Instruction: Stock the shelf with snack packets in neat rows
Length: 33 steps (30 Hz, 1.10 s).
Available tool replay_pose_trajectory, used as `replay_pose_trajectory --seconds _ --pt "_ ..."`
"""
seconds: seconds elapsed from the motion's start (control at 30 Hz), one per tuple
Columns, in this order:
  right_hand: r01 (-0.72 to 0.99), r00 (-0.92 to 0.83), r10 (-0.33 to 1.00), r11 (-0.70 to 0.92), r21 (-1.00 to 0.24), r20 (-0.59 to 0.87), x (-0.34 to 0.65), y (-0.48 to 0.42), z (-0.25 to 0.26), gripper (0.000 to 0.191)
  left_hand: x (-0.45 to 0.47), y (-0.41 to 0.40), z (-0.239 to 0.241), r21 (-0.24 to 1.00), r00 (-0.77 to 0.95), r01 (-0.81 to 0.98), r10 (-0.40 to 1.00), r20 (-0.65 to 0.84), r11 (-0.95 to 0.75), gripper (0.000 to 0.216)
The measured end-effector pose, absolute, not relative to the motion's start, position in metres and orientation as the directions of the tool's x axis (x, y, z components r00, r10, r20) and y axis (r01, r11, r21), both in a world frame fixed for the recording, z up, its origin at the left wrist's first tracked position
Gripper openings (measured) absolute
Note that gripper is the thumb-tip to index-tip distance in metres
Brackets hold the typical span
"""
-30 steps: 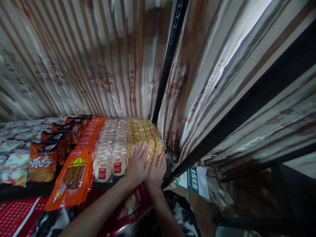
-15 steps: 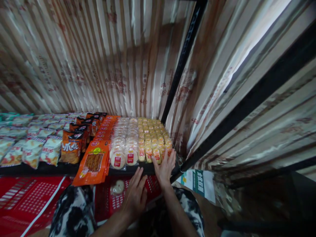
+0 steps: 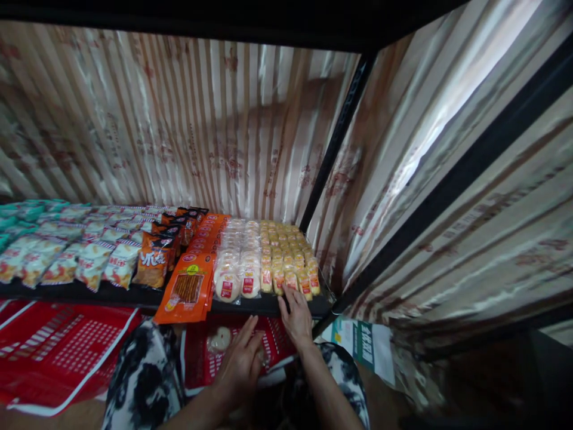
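My right hand [image 3: 295, 315] rests with fingers spread on the front edge of the black shelf [image 3: 250, 307], just below the rows of small yellow snack packs [image 3: 289, 257]. My left hand [image 3: 240, 359] is lower, fingers stretched out over a red plastic basket [image 3: 201, 364] that holds a round white cake pack [image 3: 220, 339]. Neither hand holds anything. Beside the yellow packs on the shelf lie rows of round white cake packs [image 3: 237, 269] and a stack of orange stick-snack bags [image 3: 187, 288].
Further left on the shelf lie dark orange chip bags [image 3: 154, 263] and pale snack bags [image 3: 67, 257]. A second red basket [image 3: 54, 352] sits at lower left. A black upright post [image 3: 333, 143] and striped sheeting bound the shelf. My patterned trousers [image 3: 143, 382] fill the bottom.
Both hands have drawn back from the yellow packs. The left hand dropped to the red basket, the right to the shelf's front edge. The view pulled back and tilted up.
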State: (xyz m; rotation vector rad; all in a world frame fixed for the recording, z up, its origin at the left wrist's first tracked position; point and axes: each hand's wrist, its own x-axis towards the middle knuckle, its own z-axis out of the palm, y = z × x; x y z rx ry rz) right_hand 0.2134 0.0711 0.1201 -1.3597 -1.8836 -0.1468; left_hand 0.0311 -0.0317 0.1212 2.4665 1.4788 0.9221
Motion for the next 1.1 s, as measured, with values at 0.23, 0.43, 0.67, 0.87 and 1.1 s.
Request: replay_pose_trajectory --seconds 0.23,0.43,0.67,0.87,1.1 --pt "0.799 -0.135 0.710 0.490 -0.347 0.692 0.214 0.069 0.123 0.032 0.011 -0.021 0.127 0.306 0.340 0.799 0.810 0.478 -0.517 0.040" --pt "0.797 -0.149 0.667 0.518 -0.311 0.730 0.214 0.070 0.132 0.032 -0.001 0.005 0.123 0.180 0.390 0.771 0.676 0.625 -0.611 0.035" --pt "0.757 -0.230 0.733 0.548 -0.356 0.640 0.177 0.085 0.156 0.040 -0.004 0.036 0.132 0.078 0.397 0.842 0.711 0.580 -0.533 0.044" --pt "0.689 -0.260 0.773 0.568 -0.450 0.578 0.145 0.118 0.170 0.039 -0.010 0.063 0.137 0.025 0.472 0.818 0.694 0.544 -0.575 0.049" --pt "0.686 -0.331 0.799 0.569 -0.454 0.501 0.132 0.137 0.168 0.039 -0.019 0.068 0.126 0.051 0.468 0.803 0.681 0.564 -0.594 0.044"
